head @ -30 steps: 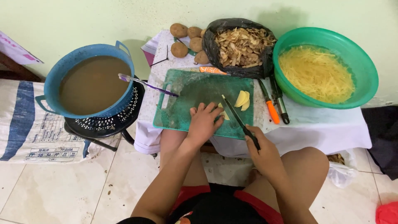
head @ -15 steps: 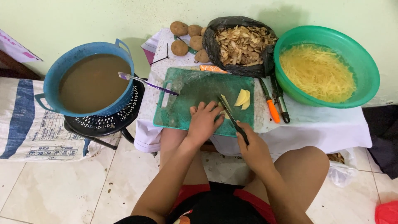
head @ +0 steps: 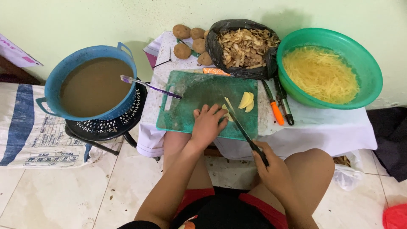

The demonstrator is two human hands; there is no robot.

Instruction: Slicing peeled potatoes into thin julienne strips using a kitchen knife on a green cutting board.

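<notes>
While my left hand (head: 207, 125) is pressing flat, fingers curled, on a potato piece (head: 227, 115) at the near edge of the green cutting board (head: 190, 106), my right hand (head: 273, 167) is gripping the knife (head: 246, 133) closed around its black handle, blade angling toward the piece. Cut slices (head: 246, 101) are lying just right of the blade tip, on the worktop's board.

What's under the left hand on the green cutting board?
The left hand presses down on a pale potato piece; only its edge shows beside the fingers, next to the knife blade. The rest is covered, so its shape can't be told.
</notes>
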